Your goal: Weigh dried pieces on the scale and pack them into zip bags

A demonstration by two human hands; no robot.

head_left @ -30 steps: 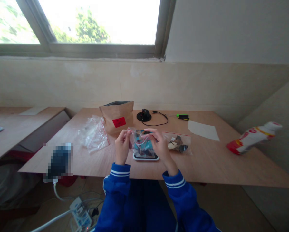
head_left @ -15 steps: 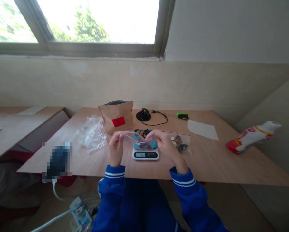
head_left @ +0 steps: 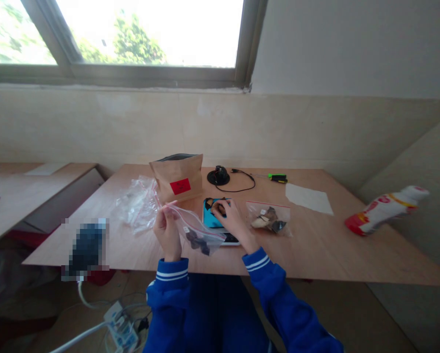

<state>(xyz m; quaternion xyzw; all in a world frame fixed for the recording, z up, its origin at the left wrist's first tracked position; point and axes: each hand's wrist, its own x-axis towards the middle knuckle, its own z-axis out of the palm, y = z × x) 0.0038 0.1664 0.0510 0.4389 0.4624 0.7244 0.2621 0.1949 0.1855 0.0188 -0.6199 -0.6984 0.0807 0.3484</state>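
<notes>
My left hand [head_left: 167,231] pinches the top edge of a clear zip-lock bag [head_left: 214,239] with a red seal line. Several dark pieces [head_left: 197,242] lie in the bottom of this bag, which slants down to the right in front of the scale. My right hand [head_left: 233,219] is over the blue top [head_left: 211,220] of a white digital scale [head_left: 236,243], its fingers closed on a brown, dried-looking piece [head_left: 218,209]. Other brown and dark pieces [head_left: 208,202] rest beside it on the scale. The bag and my right hand partly cover the scale's display.
Right of the scale lies a filled zip-lock bag [head_left: 269,220]. A brown paper pouch [head_left: 178,184] stands behind crumpled clear bags [head_left: 137,206]. Farther back are a black round-based device [head_left: 219,175] with its cable and screwdrivers [head_left: 277,177]. Paper [head_left: 308,198] and a bottle [head_left: 385,211] lie right.
My right hand has let go of the bag's mouth and moved to the pieces on the scale. My left hand has shifted slightly left, and the bag now hangs lower, slanting right.
</notes>
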